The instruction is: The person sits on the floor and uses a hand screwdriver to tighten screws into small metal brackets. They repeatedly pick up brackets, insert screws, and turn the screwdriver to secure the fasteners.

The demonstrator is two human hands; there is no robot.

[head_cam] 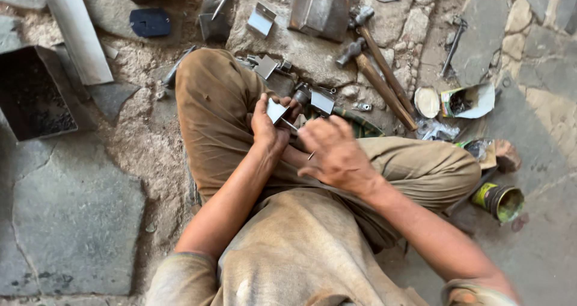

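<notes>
Grey sheet metal, bent into a small bracket, is pinched between the thumb and the fingers of the left hand, above the crossed legs in brown trousers. A thin metal pin is seen at the lower edge of the bracket, and it points toward the right hand. The right hand is curled narrowly, and a small nail-like piece shows under its fingers; if it is really gripped cannot be told. The bracket is judged to be light and stiff, with sharp cut edges, so it is best taken by the flat faces and not by the rims. On the stone floor just beyond the knees, two hammers with wooden handles are lying side by side. Near them are more bent metal pieces, and an open green tin is placed at the right.
</notes>
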